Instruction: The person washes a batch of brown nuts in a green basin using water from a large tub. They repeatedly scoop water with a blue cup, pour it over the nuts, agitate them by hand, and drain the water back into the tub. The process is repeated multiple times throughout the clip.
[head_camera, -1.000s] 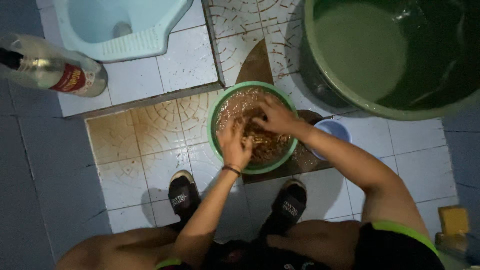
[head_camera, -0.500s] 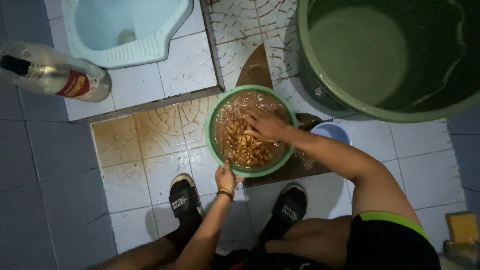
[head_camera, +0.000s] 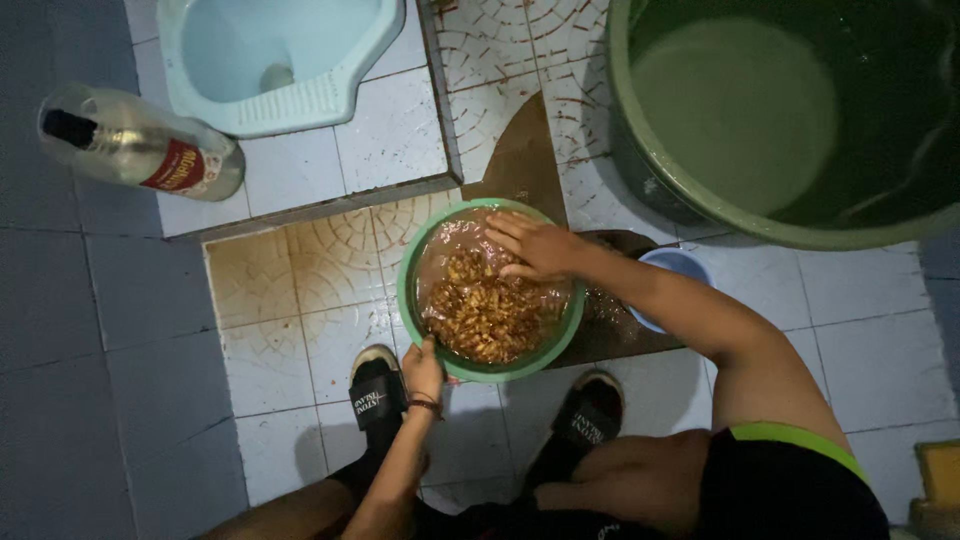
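A green plastic basin (head_camera: 409, 300) sits on the tiled floor in front of me, filled with brownish water and several small brown pieces. My left hand (head_camera: 424, 367) grips the basin's near rim. My right hand (head_camera: 535, 246) rests inside the basin at its far side, fingers spread over the pieces in the water. My two feet in black sandals stand just below the basin.
A large green tub of water (head_camera: 770, 120) stands at the upper right. A small blue bowl (head_camera: 676, 270) lies under my right forearm. A light blue squat toilet (head_camera: 290, 50) is at the top, a glass bottle (head_camera: 140, 150) lies to its left.
My left hand has come out of the basin and taken hold of its near rim. My right hand has shifted toward the basin's far side.
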